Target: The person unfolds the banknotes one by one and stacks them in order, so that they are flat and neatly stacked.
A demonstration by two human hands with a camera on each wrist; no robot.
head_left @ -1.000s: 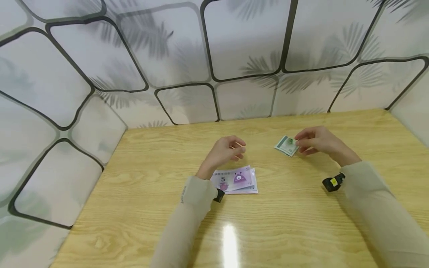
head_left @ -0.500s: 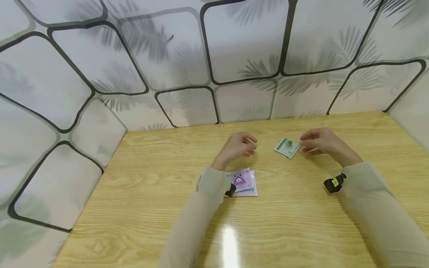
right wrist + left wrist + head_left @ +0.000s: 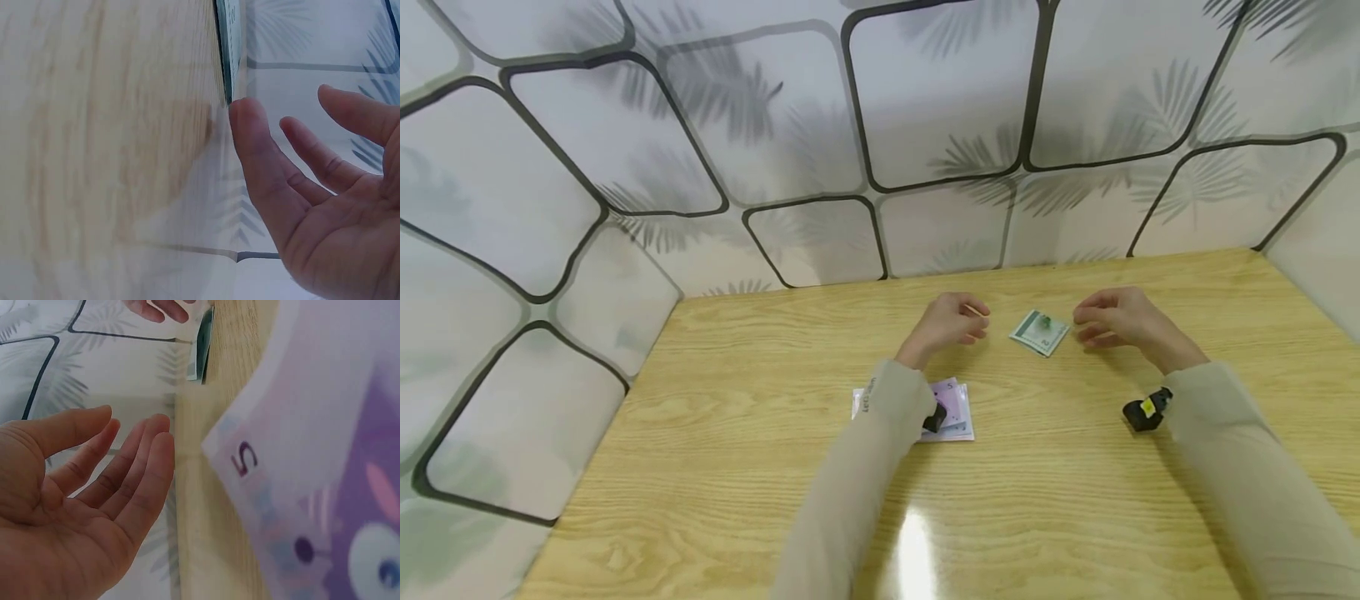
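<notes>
A folded green play banknote [image 3: 1040, 333] marked 2 lies on the table between the two hands. Just to its right hovers the right hand [image 3: 1116, 323], fingers relaxed and holding nothing; the note's edge [image 3: 230, 56] shows beyond those fingertips in the right wrist view. On the note's other side is the left hand [image 3: 947, 325], its fingers loosely bent around nothing, as the left wrist view confirms. Beneath the left forearm lies a stack of purple play banknotes [image 3: 953, 400] marked 5, partly hidden by the sleeve and wrist camera. It looms large and close in the left wrist view [image 3: 300, 456].
The wooden table [image 3: 715, 467] meets a wall covering [image 3: 947, 225] patterned with leaves and dark outlines at the back and left. A black wrist camera [image 3: 1142, 412] hangs below the right cuff. Light glares off the table near the front.
The left hand has moved right, toward the green banknote, and its forearm now covers more of the purple stack. The right hand has drawn slightly away from the green banknote, leaving a small gap.
</notes>
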